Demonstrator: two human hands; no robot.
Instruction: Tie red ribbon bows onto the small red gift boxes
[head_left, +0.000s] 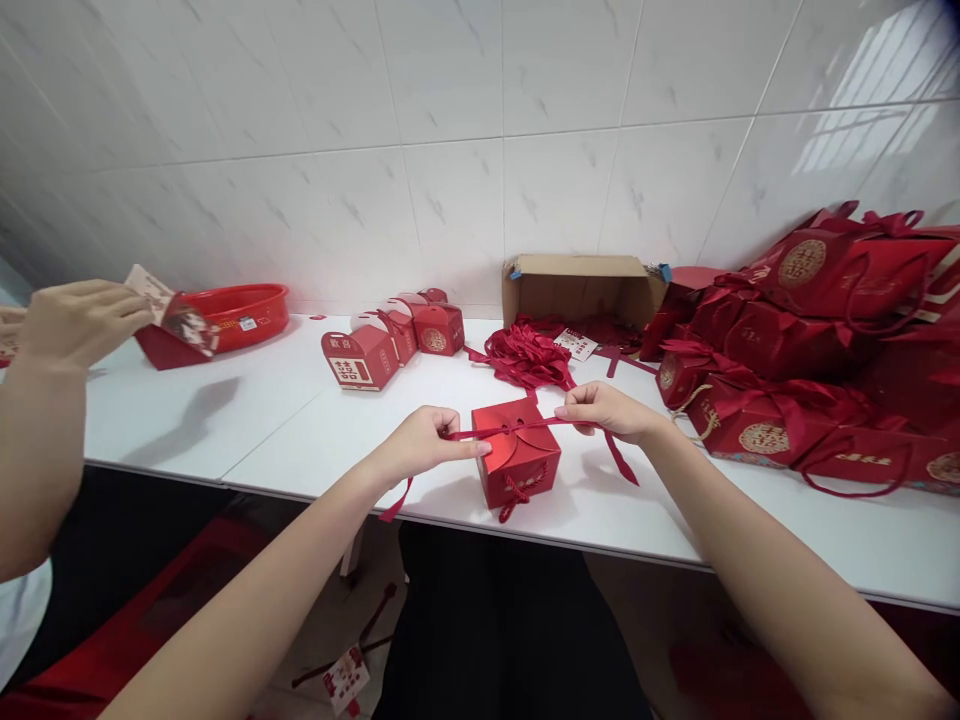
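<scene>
I have the red box (pixel 517 455) near the front edge of the white table (pixel 300 445), its cord handle (pixel 517 490) turned toward me. A ribbon (pixel 544 424) crosses the box top where the flaps meet, stretched sideways, probably to keep it flat. My left hand (pixel 429 438) is pinched on one side of it, thumb at the box's edge, perhaps as a steady; my right hand (pixel 596 408) is pinched on the other side. Loose tails hang past both.

Just behind, a ribbon heap (pixel 525 355) crowds the box, before an open carton (pixel 581 267). Stacked boxes (pixel 810 400) limit my right side. Small boxes (pixel 371 358) stand behind my left hand; farther left, a co-worker's hand (pixel 86 315) is beside a basin (pixel 262 305).
</scene>
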